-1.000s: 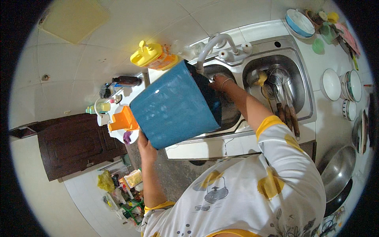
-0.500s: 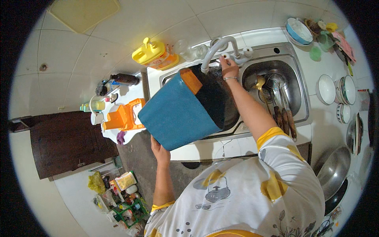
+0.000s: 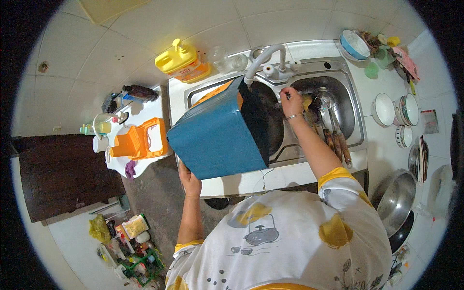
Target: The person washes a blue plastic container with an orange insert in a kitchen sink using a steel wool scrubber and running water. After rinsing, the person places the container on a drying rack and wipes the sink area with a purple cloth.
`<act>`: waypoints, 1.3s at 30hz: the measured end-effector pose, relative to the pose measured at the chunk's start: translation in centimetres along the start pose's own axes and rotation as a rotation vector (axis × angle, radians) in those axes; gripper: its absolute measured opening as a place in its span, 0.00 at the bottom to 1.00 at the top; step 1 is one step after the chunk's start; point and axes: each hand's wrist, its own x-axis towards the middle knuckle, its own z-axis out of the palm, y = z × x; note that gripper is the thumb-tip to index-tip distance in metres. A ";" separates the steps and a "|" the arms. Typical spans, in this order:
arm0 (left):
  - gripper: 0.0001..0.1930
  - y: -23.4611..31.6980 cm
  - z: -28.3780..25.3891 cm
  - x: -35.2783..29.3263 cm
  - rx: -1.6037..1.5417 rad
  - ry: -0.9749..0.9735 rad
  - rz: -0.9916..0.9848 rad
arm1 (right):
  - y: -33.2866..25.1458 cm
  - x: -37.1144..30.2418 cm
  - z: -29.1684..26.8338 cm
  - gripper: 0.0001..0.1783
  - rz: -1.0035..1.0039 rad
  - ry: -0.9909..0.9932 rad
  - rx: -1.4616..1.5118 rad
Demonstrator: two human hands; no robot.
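A blue rectangular bin (image 3: 217,142) with a dark inside and orange parts along its upper side lies tilted over the left sink basin (image 3: 276,121). Its mouth faces right, beneath the spout of the white faucet (image 3: 261,63). My left hand (image 3: 190,181) grips the closed end from below, its fingertips hidden by the bin. Just right of the mouth, over the divider between the basins, is my right hand (image 3: 292,104). The fingers there are curled together, and whatever they may hold is hidden. It touches neither the faucet nor the bin.
Ladles and strainers with wooden handles (image 3: 338,142) lie in the right basin (image 3: 348,92). A yellow jug (image 3: 181,63) stands behind the sink. Bowls (image 3: 383,109) and a metal wok (image 3: 396,198) are at right. An orange container (image 3: 137,140) sits on the left table.
My right hand has left the faucet knob and come down toward the bin's mouth. The bin has turned in my left hand, and its mouth points more to the right.
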 end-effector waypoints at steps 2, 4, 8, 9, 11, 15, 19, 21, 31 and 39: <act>0.24 -0.3 0.5 -0.1 -0.048 0.017 -0.005 | -0.9 0.9 -2.3 0.08 -0.076 0.085 -0.013; 0.24 0.2 0.7 0.0 -0.086 0.015 -0.033 | -1.2 1.7 -4.5 0.07 -0.072 0.104 -0.036; 0.25 -0.7 1.0 -0.3 -0.150 -0.001 -0.025 | 0.7 0.8 -6.6 0.12 -0.084 -0.093 -0.254; 0.25 -1.2 0.8 -0.5 -0.120 -0.022 -0.007 | 0.1 0.4 -6.8 0.13 -0.125 -0.125 -0.332; 0.25 -2.1 0.8 -0.8 -0.032 -0.060 0.020 | -1.4 0.7 -5.9 0.17 0.009 -0.265 -0.072; 0.24 -2.8 1.1 -0.8 0.323 -0.063 0.261 | -8.9 0.7 -4.8 0.23 0.569 -0.636 0.509; 0.34 0.7 2.1 -0.1 0.442 -0.084 0.505 | -12.7 -0.7 -6.5 0.30 0.739 -0.713 0.632; 0.34 1.3 2.5 -0.2 0.453 -0.121 0.508 | -11.9 -3.3 -6.9 0.31 0.627 -0.588 0.537; 0.35 7.5 6.0 4.1 0.429 -0.278 0.528 | -0.7 -4.1 -7.1 0.28 0.411 -0.468 0.150; 0.26 9.9 13.2 7.2 0.469 -0.268 0.366 | -8.9 0.2 -7.7 0.24 0.009 -0.494 0.075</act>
